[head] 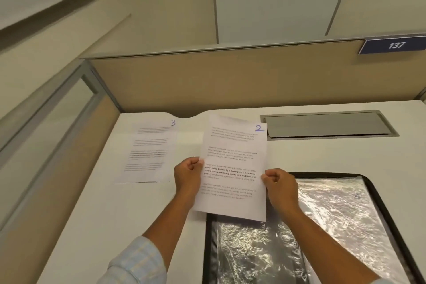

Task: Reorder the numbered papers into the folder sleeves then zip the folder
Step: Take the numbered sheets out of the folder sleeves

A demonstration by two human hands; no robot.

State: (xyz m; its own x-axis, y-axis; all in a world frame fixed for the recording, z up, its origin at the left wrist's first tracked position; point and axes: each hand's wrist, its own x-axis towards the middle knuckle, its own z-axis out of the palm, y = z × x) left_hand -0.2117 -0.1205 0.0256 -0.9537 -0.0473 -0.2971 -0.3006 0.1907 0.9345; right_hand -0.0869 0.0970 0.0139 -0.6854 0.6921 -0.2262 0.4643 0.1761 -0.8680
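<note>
Both hands, left (187,174) and right (277,182), pinch paper 2 (232,168) by its side edges above the open folder (378,200), so the limp sheet may buckle at the crinkled sleeve (334,210) mouth, while paper 3 (149,152) waits on the tabletop (103,214).

White papers (232,168) with blue numerals, black-rimmed folder (380,203), pale blue checked sleeve (136,260), navy sign (393,45).
</note>
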